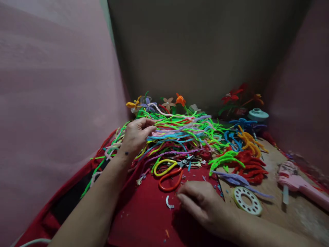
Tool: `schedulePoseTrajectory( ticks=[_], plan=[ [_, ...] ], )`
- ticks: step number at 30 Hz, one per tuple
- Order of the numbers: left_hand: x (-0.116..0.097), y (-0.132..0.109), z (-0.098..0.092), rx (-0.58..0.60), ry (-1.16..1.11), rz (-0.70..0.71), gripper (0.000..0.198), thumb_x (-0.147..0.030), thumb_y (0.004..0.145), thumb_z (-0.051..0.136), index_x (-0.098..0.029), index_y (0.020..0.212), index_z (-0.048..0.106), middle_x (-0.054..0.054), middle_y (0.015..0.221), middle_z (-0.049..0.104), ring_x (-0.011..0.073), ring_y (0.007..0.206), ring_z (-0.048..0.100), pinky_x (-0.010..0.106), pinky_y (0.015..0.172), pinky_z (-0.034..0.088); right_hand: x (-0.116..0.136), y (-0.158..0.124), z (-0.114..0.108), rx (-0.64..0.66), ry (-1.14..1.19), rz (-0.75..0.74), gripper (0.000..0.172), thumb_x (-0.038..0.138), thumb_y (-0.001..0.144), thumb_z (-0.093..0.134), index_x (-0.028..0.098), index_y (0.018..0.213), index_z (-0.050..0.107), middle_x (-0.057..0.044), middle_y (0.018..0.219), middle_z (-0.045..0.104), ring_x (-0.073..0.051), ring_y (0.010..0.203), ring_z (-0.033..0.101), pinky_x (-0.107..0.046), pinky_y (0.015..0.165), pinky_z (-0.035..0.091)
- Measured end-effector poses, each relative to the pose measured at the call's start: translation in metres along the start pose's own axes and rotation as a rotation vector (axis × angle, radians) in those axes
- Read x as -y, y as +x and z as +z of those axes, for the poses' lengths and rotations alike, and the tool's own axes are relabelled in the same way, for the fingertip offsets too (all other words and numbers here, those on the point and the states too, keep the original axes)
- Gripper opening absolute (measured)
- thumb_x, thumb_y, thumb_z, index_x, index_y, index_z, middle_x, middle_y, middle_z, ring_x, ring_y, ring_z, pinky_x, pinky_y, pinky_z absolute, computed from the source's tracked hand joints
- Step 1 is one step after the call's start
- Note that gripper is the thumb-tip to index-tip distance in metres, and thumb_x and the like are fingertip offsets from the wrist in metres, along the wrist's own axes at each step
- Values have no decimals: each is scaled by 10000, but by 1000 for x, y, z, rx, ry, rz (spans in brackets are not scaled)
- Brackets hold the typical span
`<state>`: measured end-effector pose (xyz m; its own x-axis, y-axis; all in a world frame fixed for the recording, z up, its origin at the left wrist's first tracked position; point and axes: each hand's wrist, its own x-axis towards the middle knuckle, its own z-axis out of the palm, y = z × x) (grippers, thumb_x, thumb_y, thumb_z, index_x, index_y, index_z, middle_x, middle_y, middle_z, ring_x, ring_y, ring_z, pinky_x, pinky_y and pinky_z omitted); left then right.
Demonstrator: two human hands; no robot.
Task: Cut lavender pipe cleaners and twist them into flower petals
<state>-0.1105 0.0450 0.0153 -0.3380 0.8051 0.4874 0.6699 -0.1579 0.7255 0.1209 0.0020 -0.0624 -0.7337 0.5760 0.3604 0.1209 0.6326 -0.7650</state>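
Presently the left hand (136, 135) lies on the near-left edge of the pile of pipe cleaners (180, 132) heaped at the back of the red cloth (149, 212), fingers curled together over the top strands, though whether they pinch any cannot be told; the right hand (205, 206) rests palm-down on the cloth just below the scissors (171, 171), fingers loosely extended and holding nothing. The strands look light, fuzzy and easily bent, likely to tangle, so a single strand is best taken near one free end. Count: one pair of scissors, one white ring (247, 200), one pink glue gun (295, 180), strands too many to count
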Motion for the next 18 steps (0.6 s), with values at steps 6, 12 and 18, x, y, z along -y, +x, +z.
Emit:
schedulePoseTrajectory(
  ticks=[6, 12, 18],
  plan=[
    [-34, -31, 29, 396, -341, -199, 165, -242, 690, 651, -142, 820, 636, -47, 585, 596, 62, 439, 509, 174, 441, 398, -4, 23, -20, -419, 673, 384, 406, 385, 806, 603, 177, 1144, 514, 28, 673, 602, -67, 446, 463, -201, 428, 383],
    [-41, -47, 43, 672, -374, -276, 160, -290, 787, 579, -144, 843, 613, -17, 627, 639, 66, 438, 542, 159, 419, 355, -13, 32, -36, -543, 870, 356, 217, 326, 735, 681, 121, 777, 623, -8, 638, 623, -66, 436, 494, -193, 388, 426],
    [-26, -37, 38, 716, -448, -299, 306, -402, 860, 496, -130, 928, 619, 7, 663, 647, 83, 509, 571, 188, 501, 422, -13, 32, -46, -605, 981, 386, 203, 297, 680, 723, 111, 720, 653, -7, 592, 616, -66, 402, 479, -187, 325, 411]
  ],
)
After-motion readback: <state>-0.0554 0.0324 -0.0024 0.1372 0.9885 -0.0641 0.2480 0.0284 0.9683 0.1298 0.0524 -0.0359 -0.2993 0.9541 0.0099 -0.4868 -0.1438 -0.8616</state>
